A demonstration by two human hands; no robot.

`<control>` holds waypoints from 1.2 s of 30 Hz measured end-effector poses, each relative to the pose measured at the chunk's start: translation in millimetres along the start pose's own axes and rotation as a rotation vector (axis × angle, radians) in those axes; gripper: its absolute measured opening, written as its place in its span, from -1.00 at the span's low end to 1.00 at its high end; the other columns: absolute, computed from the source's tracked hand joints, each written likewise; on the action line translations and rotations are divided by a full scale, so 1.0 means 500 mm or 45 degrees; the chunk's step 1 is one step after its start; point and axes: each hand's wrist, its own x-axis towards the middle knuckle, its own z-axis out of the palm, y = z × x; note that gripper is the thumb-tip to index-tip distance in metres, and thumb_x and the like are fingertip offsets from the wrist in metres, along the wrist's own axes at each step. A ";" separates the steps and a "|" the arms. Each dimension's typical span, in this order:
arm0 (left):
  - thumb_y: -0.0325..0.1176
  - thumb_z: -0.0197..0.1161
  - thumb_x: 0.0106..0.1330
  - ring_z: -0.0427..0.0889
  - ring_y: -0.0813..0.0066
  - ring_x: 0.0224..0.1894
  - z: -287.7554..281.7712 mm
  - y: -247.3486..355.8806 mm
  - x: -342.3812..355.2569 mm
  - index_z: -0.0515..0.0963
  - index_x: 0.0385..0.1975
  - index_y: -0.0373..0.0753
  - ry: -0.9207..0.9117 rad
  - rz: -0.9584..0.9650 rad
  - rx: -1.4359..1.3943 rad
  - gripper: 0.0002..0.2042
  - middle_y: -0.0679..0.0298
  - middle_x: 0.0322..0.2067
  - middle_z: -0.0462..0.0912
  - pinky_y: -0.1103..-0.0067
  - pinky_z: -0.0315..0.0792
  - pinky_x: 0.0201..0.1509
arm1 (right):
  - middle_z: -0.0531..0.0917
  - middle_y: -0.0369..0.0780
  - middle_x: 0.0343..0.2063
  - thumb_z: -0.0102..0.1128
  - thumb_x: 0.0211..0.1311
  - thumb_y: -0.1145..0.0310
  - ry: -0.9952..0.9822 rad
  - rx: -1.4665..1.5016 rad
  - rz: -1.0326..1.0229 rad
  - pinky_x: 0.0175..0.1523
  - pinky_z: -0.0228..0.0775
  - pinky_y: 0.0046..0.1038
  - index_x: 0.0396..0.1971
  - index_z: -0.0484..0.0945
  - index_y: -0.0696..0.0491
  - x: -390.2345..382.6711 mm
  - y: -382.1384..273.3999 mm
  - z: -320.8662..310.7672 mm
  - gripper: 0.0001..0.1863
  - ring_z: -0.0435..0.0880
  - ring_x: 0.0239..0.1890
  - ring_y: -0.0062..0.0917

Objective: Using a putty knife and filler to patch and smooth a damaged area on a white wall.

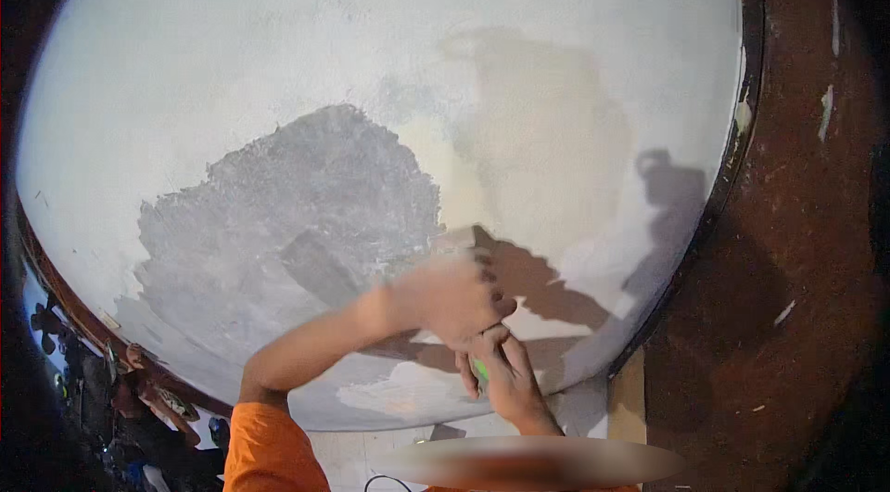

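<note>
Before me spreads a broad white surface [324, 47] with a rough-edged grey patch [315, 195] and a cream area beside it. My left hand [454, 297] reaches across the lower middle, partly blurred, with its fingers curled; what they hold, if anything, is hidden. Just below and right of it, my right hand [512, 381] is closed around a small bright-green object [480, 369], mostly covered by the fingers, so its kind cannot be made out. The two hands appear to meet or overlap. Dark shadows of my arms and hands fall on the white surface.
A dark curved trim [732, 167] borders the white surface on the right, with a brown surface [816, 242] beyond. At lower left another person [153, 408] is near cluttered dark items. Pale tiles [357, 450] and a thin black cable [385, 479] show at the bottom.
</note>
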 end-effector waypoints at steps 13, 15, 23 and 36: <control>-0.07 0.24 -0.12 0.58 0.21 -0.51 -0.074 -0.060 0.026 0.56 -0.53 -0.22 0.005 0.037 0.215 -0.68 0.26 -0.68 0.48 0.36 0.47 -0.35 | 0.45 -0.28 -0.39 0.00 0.43 0.35 0.093 -0.054 -0.165 -0.46 0.32 -0.58 -0.19 0.38 0.15 0.085 -0.005 0.001 -0.84 0.42 -0.45 -0.61; -0.06 0.24 -0.11 0.59 0.18 -0.52 -0.034 -0.035 0.012 0.58 -0.52 -0.22 -0.038 0.053 0.160 -0.67 0.25 -0.68 0.50 0.34 0.47 -0.35 | 0.43 -0.24 -0.35 0.11 0.32 0.55 0.086 0.060 -0.100 -0.50 0.36 -0.54 -0.18 0.39 0.22 0.049 0.021 0.002 -0.86 0.44 -0.45 -0.53; -0.01 0.25 -0.14 0.58 0.15 -0.56 0.051 -0.008 -0.025 0.53 -0.62 -0.23 -0.122 0.037 -0.134 -0.65 0.21 -0.72 0.49 0.33 0.48 -0.35 | 0.44 -0.21 -0.33 0.17 0.36 0.34 0.092 0.404 0.497 -0.56 0.30 -0.54 -0.15 0.39 0.16 0.001 0.045 -0.003 -0.77 0.48 -0.44 -0.57; -0.02 0.22 -0.13 0.54 0.24 -0.56 0.047 -0.012 -0.027 0.47 -0.65 -0.20 -0.068 0.107 -0.029 -0.67 0.29 -0.71 0.43 0.40 0.44 -0.35 | 0.46 -0.31 -0.44 -0.04 0.48 0.18 0.210 0.097 0.126 -0.52 0.19 -0.65 -0.27 0.35 0.04 0.004 0.058 0.025 -0.77 0.40 -0.43 -0.71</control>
